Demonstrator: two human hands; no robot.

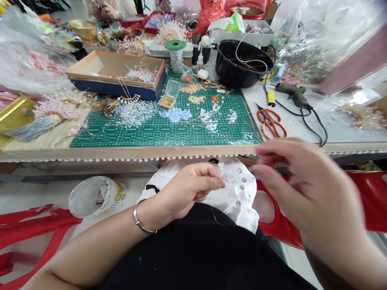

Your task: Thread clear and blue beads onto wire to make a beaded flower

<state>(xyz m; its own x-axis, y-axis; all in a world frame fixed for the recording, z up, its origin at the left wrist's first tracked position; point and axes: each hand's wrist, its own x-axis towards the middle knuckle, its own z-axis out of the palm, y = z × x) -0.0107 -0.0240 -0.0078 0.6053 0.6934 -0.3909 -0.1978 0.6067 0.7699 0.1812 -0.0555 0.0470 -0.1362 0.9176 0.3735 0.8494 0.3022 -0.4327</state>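
Note:
My left hand (201, 183), with a silver bangle on its wrist, is closed in a pinch above my lap. A tiny pale blue piece shows at its fingertips, partly hidden, and a thin wire (216, 217) hangs below against my black clothing. My right hand (314, 189) is raised to the right, smeared by motion; its thumb and forefinger are apart, and nothing shows between them. On the green cutting mat (136, 139) lie pale blue petal-like pieces (175, 114), clear beads (136, 113), whitish pieces (208, 119) and a small box of gold beads (167, 101).
Right of the mat lie orange-handled scissors (270, 123), a yellow lighter (271, 98) and a glue gun (293, 92) with its cord. Behind stand a black basin (244, 64), a green wire spool (175, 58) and an open box (116, 76). A white bucket (96, 195) is on the floor.

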